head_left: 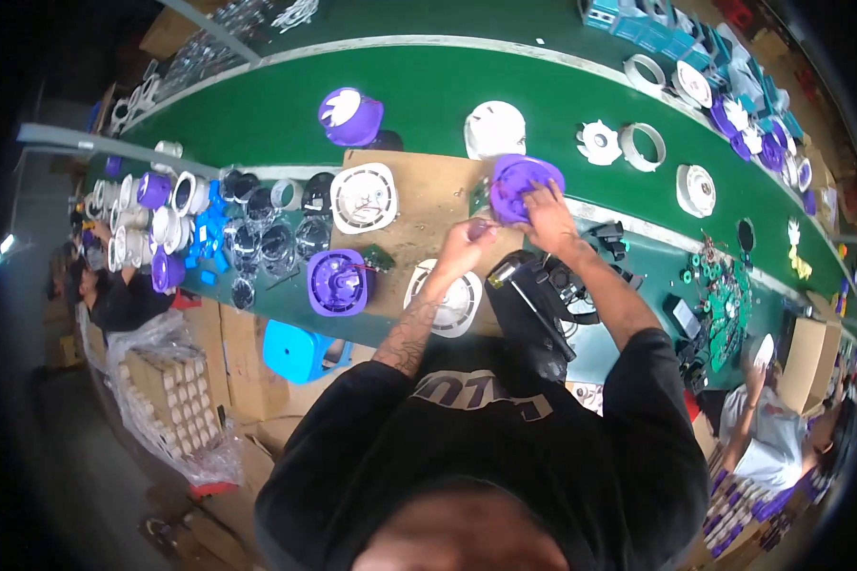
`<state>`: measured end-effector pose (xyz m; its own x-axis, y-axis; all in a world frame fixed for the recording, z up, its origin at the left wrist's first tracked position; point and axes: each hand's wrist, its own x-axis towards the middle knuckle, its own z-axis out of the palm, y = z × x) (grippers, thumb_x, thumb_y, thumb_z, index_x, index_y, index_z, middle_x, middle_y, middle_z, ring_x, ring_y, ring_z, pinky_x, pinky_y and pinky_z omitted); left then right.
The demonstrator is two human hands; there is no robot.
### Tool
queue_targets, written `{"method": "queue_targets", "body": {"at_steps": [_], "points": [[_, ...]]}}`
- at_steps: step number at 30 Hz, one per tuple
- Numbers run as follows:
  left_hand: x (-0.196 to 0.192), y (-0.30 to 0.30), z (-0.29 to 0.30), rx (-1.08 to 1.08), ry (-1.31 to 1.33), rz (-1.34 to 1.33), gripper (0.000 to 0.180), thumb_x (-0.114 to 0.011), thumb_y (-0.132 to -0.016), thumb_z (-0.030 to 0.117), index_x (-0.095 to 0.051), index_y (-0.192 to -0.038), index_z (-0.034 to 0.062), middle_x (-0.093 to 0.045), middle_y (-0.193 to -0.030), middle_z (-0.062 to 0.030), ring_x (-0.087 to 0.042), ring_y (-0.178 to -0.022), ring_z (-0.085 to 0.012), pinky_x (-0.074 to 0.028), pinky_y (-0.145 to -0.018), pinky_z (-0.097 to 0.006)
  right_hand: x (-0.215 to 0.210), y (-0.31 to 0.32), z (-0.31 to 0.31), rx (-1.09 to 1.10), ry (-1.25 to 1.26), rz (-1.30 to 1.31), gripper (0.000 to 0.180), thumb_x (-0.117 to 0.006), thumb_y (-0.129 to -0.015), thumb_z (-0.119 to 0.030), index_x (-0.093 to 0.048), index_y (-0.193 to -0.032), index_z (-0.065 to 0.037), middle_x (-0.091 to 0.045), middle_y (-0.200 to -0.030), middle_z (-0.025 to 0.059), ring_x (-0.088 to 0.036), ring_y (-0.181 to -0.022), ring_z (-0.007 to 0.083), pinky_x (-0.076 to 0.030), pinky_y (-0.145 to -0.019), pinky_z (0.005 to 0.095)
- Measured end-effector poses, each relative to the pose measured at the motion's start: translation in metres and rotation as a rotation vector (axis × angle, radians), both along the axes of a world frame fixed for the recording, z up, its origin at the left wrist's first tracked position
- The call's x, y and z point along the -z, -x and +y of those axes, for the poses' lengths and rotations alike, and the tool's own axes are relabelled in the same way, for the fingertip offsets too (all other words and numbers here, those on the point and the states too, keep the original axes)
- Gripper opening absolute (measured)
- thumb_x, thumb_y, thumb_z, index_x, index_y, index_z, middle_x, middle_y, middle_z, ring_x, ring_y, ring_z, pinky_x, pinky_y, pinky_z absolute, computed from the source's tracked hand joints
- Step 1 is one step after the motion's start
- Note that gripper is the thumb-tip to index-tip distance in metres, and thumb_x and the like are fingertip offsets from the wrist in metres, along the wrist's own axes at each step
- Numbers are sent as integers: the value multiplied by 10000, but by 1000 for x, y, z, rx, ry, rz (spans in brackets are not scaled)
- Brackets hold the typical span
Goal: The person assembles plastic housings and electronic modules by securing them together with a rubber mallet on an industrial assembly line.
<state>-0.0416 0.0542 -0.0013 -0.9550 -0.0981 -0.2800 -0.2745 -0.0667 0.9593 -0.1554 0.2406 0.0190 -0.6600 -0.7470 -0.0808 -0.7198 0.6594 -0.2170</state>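
Note:
My right hand [548, 221] reaches over the near rim of a round purple plastic housing [524, 176], its fingers bent into the open inside and holding it. Close by on the left, my left hand [465, 249] is closed in a fist. What it grips is too small and blurred to name. A white round-cornered housing [457, 303] with a slotted ring lies below my left forearm. Further left are another purple housing [337, 283], with a small green circuit board [380, 258] beside it, and a white one [365, 198]. All three rest on or by a cardboard sheet [419, 181].
Black parts [533, 309] crowd the bench before my right forearm. A green belt [419, 95] beyond carries purple and white housings. Clear cups and blue pieces [209, 228] stand left; a heap of green circuit boards [728, 305] lies right. Co-workers sit at both sides.

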Motion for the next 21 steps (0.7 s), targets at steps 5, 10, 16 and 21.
{"method": "queue_targets", "body": {"at_steps": [5,10,16,21], "points": [[-12,18,29,-150,250,230,356,-685,-841,170,-608,-1149,9,-654,-986,-117,-639,-895,-237,-499,-805,-322,-50,0,4,319,351,-211,497,-697,-787,-351,-615,-1077,45,-618,-1082,255,-583,-1046,389,-441,-938,428],[-41,28,39,-65,513,379,420,-723,-786,180,-610,-1154,13,-624,-1110,-137,-612,-1010,-310,-487,-876,-366,-75,2,20,613,377,-390,520,-670,-794,-424,-649,-1035,36,-672,-836,236,-669,-790,373,-520,-733,420],[-61,63,33,108,487,511,277,-691,-817,126,-645,-1069,20,-644,-1008,-143,-642,-928,-261,-498,-805,-345,-95,10,46,686,426,-503,537,-662,-775,-488,-692,-932,25,-668,-731,198,-668,-663,293,-512,-649,382],[-90,97,36,569,516,461,191,-673,-773,67,-582,-927,-1,-631,-789,-144,-628,-750,-314,-478,-681,-402,-117,30,67,599,311,-440,596,-673,-744,-537,-701,-907,36,-664,-700,187,-662,-633,252,-513,-624,365]]}}
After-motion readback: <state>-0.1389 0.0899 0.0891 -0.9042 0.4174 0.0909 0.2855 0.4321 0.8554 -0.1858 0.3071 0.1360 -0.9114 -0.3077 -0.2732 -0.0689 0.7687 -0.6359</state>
